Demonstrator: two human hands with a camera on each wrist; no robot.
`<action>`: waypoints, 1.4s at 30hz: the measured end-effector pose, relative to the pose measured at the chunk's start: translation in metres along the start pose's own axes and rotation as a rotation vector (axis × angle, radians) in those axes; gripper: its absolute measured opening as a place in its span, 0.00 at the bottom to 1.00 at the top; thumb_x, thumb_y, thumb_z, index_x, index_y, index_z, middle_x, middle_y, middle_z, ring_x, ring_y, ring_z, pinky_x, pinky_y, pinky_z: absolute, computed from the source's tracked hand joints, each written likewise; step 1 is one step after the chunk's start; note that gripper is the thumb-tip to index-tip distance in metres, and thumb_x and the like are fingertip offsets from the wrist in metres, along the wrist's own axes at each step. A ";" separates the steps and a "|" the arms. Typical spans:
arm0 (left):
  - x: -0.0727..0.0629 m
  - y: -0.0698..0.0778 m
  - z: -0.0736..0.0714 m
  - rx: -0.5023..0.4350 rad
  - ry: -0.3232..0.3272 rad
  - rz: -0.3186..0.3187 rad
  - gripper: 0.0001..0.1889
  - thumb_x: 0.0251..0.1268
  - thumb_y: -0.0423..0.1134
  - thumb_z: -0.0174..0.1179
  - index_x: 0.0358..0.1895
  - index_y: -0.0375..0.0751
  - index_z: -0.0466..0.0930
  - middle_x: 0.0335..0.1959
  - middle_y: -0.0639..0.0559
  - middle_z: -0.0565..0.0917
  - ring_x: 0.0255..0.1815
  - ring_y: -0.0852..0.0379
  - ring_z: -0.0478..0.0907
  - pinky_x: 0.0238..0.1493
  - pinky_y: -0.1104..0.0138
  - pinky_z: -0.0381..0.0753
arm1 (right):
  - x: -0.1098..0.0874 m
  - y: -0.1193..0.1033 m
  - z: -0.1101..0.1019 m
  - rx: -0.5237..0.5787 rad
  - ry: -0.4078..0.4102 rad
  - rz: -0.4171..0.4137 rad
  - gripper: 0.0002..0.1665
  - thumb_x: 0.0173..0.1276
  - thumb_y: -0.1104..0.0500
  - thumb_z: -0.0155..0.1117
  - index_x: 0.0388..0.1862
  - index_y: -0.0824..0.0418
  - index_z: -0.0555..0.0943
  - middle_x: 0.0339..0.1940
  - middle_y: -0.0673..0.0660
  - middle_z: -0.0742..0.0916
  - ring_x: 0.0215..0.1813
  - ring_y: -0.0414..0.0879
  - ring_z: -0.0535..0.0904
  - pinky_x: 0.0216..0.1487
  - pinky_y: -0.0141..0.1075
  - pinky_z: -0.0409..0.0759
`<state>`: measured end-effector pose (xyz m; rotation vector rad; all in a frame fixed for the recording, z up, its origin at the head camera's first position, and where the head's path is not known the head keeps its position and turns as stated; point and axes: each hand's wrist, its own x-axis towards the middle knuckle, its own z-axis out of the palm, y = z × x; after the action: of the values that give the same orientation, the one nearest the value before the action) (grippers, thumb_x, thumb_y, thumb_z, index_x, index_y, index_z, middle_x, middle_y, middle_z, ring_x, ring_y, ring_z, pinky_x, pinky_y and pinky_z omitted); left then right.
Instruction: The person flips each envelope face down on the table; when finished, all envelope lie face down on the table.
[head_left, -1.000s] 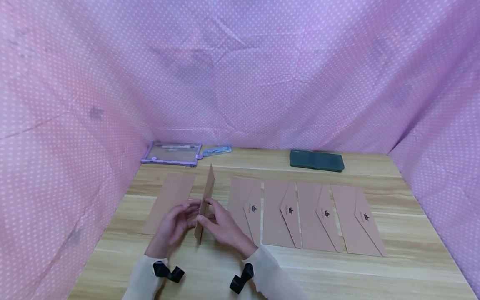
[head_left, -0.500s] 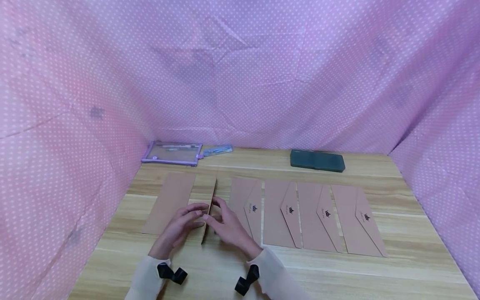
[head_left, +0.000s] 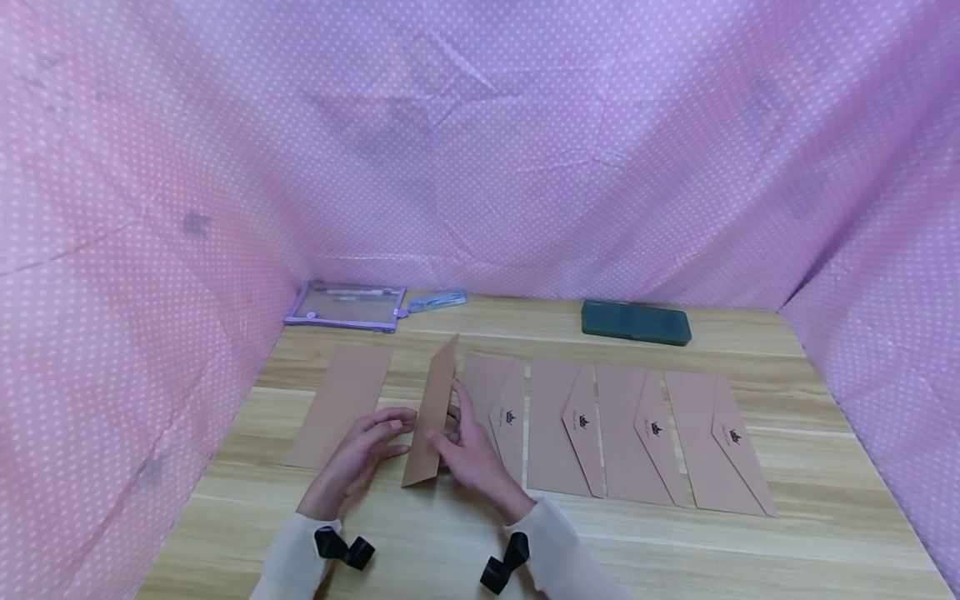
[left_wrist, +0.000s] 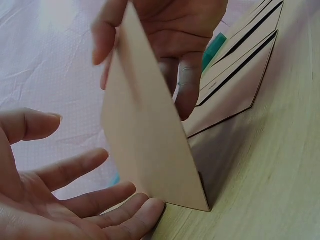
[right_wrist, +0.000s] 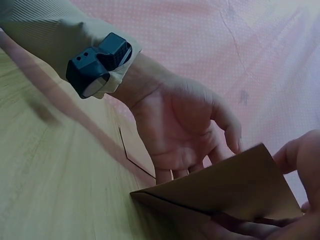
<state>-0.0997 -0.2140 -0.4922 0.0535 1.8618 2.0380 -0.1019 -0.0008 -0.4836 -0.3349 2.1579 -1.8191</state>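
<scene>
In the head view a brown paper envelope (head_left: pixel 435 412) stands on its long edge, its plain face tilted up to the left. My right hand (head_left: pixel 476 454) pinches it, thumb on the plain face and fingers behind. Just left of it, my left hand (head_left: pixel 360 454) is relaxed, palm turned toward the envelope. In the left wrist view the left fingers (left_wrist: pixel 95 200) are spread apart at the envelope's lower edge. From the right wrist view, an open fold shows along the envelope's underside (right_wrist: pixel 240 185), with the right fingers (right_wrist: pixel 255 227) beneath.
Several envelopes with crown prints (head_left: pixel 581 425) lie in a row to the right. A plain brown envelope (head_left: pixel 341 408) lies at the left. Farther back are a purple-edged pouch (head_left: pixel 345 317), a small blue packet (head_left: pixel 437 301) and a dark green case (head_left: pixel 636 322).
The envelope has shifted right and turned from edge-on to show its plain face. The right hand moved right with it. The left hand came off the envelope and stays beside it.
</scene>
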 end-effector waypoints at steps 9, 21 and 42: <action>0.000 -0.003 -0.001 -0.047 -0.010 0.022 0.20 0.77 0.37 0.48 0.62 0.28 0.74 0.54 0.62 0.84 0.60 0.63 0.78 0.56 0.64 0.83 | 0.001 0.004 -0.003 -0.138 0.090 -0.016 0.40 0.65 0.62 0.61 0.76 0.62 0.62 0.72 0.67 0.76 0.70 0.59 0.75 0.70 0.53 0.74; 0.001 -0.004 0.001 -0.095 0.133 -0.047 0.16 0.73 0.34 0.50 0.59 0.36 0.77 0.51 0.59 0.83 0.52 0.59 0.81 0.49 0.62 0.86 | 0.004 0.008 -0.005 -0.166 0.137 0.008 0.40 0.63 0.66 0.60 0.75 0.67 0.64 0.77 0.67 0.70 0.78 0.61 0.65 0.78 0.55 0.63; 0.005 -0.001 -0.005 0.060 0.443 -0.067 0.30 0.56 0.19 0.60 0.66 0.24 0.70 0.55 0.48 0.84 0.48 0.76 0.75 0.45 0.79 0.79 | 0.009 0.006 0.008 -0.275 0.105 -0.069 0.34 0.64 0.66 0.61 0.71 0.65 0.70 0.63 0.65 0.82 0.64 0.56 0.79 0.70 0.50 0.75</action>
<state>-0.1055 -0.2171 -0.4946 -0.4743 2.1424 2.0694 -0.1071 -0.0100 -0.4917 -0.3855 2.5049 -1.6068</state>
